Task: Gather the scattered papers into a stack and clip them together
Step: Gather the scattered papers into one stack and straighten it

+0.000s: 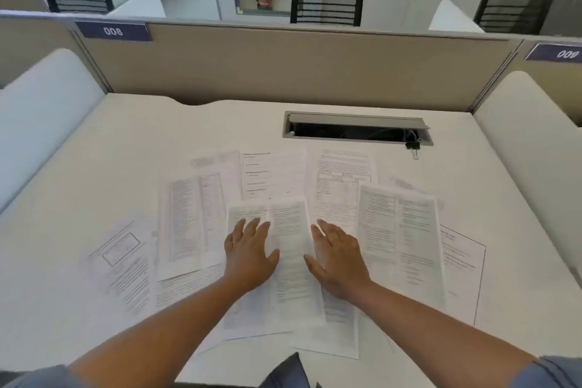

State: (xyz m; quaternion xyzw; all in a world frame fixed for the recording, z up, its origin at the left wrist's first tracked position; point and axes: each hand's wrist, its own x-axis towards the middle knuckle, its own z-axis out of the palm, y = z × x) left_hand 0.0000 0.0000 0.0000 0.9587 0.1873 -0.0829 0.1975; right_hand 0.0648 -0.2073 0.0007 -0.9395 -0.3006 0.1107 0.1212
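Gathering is just starting. The left hand [248, 249] and right hand [338, 258], fingers straight and slightly spread, lie flat on the papers [289, 249] in mid-frame. Next, slide sheets together; the clip [414, 148] waits upper right.

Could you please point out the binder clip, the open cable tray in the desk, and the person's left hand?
binder clip [413, 146]: head view, on its black body beside the tray's right end.
cable tray [356, 120]: head view, on its raised grey lid.
left hand [248, 250]: head view, on the back of the hand.
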